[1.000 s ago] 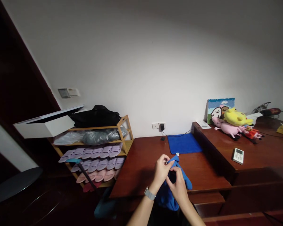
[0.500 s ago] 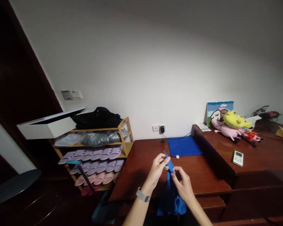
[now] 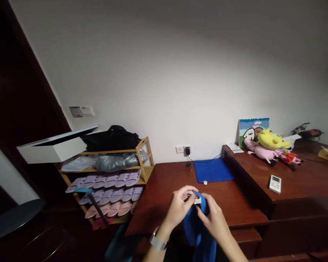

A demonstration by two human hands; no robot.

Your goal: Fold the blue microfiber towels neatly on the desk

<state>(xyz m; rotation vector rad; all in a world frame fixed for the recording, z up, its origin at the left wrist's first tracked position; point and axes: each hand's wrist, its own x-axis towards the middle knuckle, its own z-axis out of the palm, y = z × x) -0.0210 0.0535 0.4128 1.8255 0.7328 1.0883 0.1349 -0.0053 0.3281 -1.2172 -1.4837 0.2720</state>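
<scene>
Shows plain blue on the cloth [image 3: 190,229], with white on its tag [image 3: 198,200]. Has plain deep blue on the mat [image 3: 213,170], reddish brown on the table [image 3: 166,185], silvery grey on the watch [image 3: 158,242]. Is black on the bag [image 3: 112,139], white on the box [image 3: 50,151], lilac on the upper slippers [image 3: 111,180], pale pink on the lower slippers [image 3: 114,209]. Shows yellow on one plush toy [image 3: 272,139], pink on the plush pig [image 3: 261,150]. Carries a white and a brown dog against blue and green on the picture [image 3: 251,124].

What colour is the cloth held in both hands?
The cloth is blue, with a white tag near the fingers; the head view shows it.
</scene>
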